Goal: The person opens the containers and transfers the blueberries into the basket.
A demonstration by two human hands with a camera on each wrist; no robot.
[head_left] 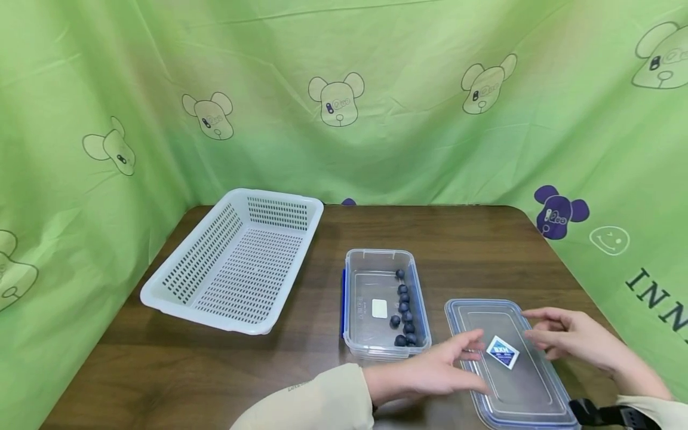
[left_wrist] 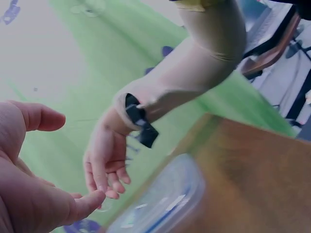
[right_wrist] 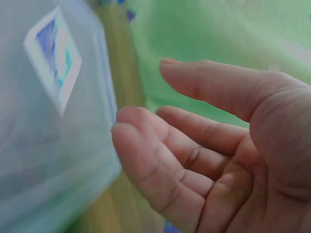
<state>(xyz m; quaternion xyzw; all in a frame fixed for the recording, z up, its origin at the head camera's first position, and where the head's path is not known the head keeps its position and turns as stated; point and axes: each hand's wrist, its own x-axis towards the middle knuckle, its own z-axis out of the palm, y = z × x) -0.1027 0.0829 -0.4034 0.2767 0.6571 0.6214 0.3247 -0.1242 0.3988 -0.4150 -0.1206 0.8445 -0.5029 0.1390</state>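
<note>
A clear plastic lid (head_left: 516, 388) with a bluish rim lies at the front right, bearing a blue-and-white label (head_left: 503, 352). My left hand (head_left: 430, 367) reaches over its left edge, thumb and fingers spread apart. At the lid's right edge is my right hand (head_left: 577, 337), fingers loosely bent. In the right wrist view, those fingertips are right by the rim, and nothing lies between thumb and fingers. Left of the lid stands an uncovered clear container (head_left: 361, 286), with several blueberries (head_left: 404, 307) mostly along its right side.
A white perforated basket (head_left: 247, 263) stands at the back left of the brown wooden table (head_left: 462, 239). A blue strip (head_left: 343, 304) runs along the container's left side. Green printed cloth (head_left: 408, 149) hangs behind and beside the table. A black strap (head_left: 607, 413) circles the right wrist.
</note>
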